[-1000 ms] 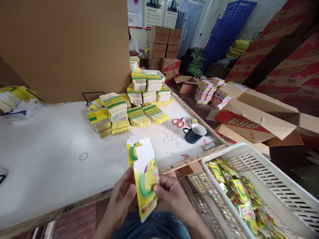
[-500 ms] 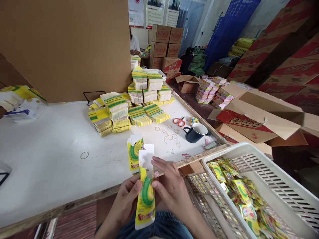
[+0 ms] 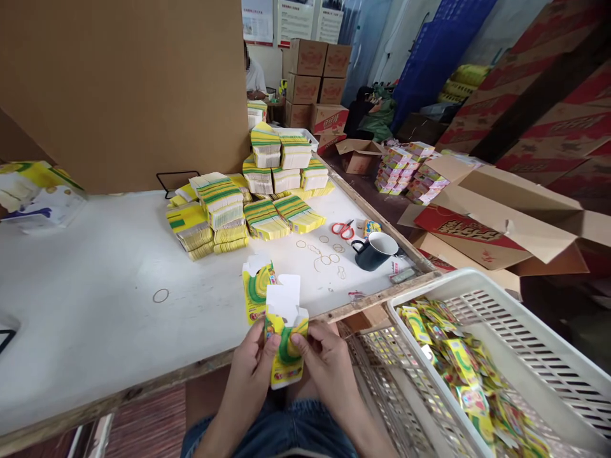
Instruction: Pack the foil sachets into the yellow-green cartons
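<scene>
Yellow-green carton (image 3: 287, 359): both hands are holding it over the person's lap, at the near edge of the bench, white flaps at its open end pointing away from the body. Rest, biggest down:

- Bench (image 3: 109, 273): white top is spreading across the left and middle, wooden edging is running along its near and right sides.
- Brown cardboard panel (image 3: 124, 95) is standing at the far side, rising past the top of view.
- White slotted basket (image 3: 539, 337) is sitting at the bench's near right corner, loose yellow-green packets (image 3: 465, 366) are lying in it.
- Open cardboard box (image 3: 470, 238) is sitting beyond the basket, flaps spread.
- Stacks of flat cartons (image 3: 219, 200) are standing toward the far side of the bench, piled in several bundles.
- Left hand (image 3: 252, 362): grip is pinching the held carton's left side, thumb on the front.
- Right hand (image 3: 330, 357): grip is pinching the right side, thumb also on the front.
- Second carton (image 3: 256, 292) is lying on the bench just beyond the left hand, its white flaps open.
- Dark mug (image 3: 375, 252), white inside, is standing near the right edging.
- Red-handled scissors (image 3: 344, 230) are lying just beyond the mug.
- Rubber bands (image 3: 326, 259) are lying scattered left of the mug; a lone band (image 3: 161, 296) is lying well apart, farther left.
</scene>
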### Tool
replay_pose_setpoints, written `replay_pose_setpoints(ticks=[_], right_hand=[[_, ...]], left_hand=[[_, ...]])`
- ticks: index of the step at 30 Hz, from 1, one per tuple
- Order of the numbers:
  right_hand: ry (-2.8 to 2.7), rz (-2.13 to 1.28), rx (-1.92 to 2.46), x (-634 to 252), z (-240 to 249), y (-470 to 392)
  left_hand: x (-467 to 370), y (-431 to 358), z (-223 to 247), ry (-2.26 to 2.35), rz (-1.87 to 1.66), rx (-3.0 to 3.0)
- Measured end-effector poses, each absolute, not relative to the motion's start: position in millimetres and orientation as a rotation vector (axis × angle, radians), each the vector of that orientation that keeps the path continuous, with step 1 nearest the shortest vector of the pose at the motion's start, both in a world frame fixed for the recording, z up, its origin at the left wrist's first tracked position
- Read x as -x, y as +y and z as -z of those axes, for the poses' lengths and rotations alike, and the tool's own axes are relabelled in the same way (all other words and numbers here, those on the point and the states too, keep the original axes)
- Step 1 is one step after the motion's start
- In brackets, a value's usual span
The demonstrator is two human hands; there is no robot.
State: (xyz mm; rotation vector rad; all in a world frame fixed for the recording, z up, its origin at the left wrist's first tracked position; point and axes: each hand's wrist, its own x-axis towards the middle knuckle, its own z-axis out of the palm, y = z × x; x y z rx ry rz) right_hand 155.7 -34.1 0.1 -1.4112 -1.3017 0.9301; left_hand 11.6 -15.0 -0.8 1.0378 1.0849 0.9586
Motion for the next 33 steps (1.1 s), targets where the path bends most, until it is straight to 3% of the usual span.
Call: replay_pose_setpoints(ticks=[10, 23, 29, 33], right_hand=[[-1.472, -1.111, 1.211, -184, -16, -34], [-1.497, -0.933, 1.197, -190, -17, -29], [-1.454, -1.26, 1.327, -190, -25, -29], [-1.542, -0.988, 1.535, -181, -19, -28]], left_hand=[[10, -12, -21, 0.774, -0.695, -1.005], [1, -11, -13, 0.743, -0.731, -1.032], [-3, -12, -8, 0.87, -0.739, -1.13], [-6, -12, -11, 0.842, -0.755, -1.116]])
